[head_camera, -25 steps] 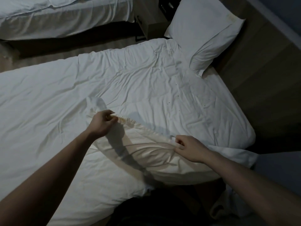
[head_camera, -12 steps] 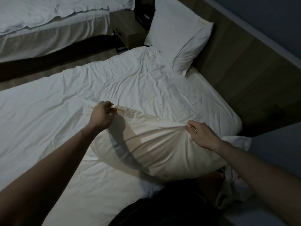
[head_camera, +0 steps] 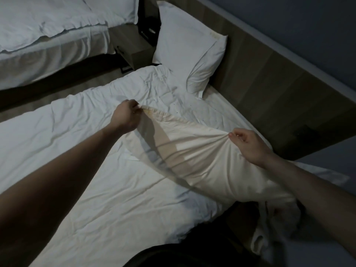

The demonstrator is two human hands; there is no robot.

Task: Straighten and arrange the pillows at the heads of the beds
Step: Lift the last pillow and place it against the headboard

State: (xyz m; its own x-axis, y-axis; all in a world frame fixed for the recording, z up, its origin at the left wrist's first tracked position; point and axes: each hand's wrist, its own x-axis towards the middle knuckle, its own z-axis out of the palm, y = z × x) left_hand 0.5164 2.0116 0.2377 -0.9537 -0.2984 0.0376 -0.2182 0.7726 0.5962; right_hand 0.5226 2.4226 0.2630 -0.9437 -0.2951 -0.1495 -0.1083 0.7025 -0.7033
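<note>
We see the cream pillow (head_camera: 202,160) held up over the bed (head_camera: 96,189), our left hand (head_camera: 125,117) pinching its far corner and our right hand (head_camera: 248,146) bunching its top edge in curled fingers, its near end hidden behind our right arm.

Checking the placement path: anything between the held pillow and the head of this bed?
Nothing visible blocks it. Both hands, left and right, pinch the cream pillow. The sheet by the headboard is bare beside the white pillow.
</note>
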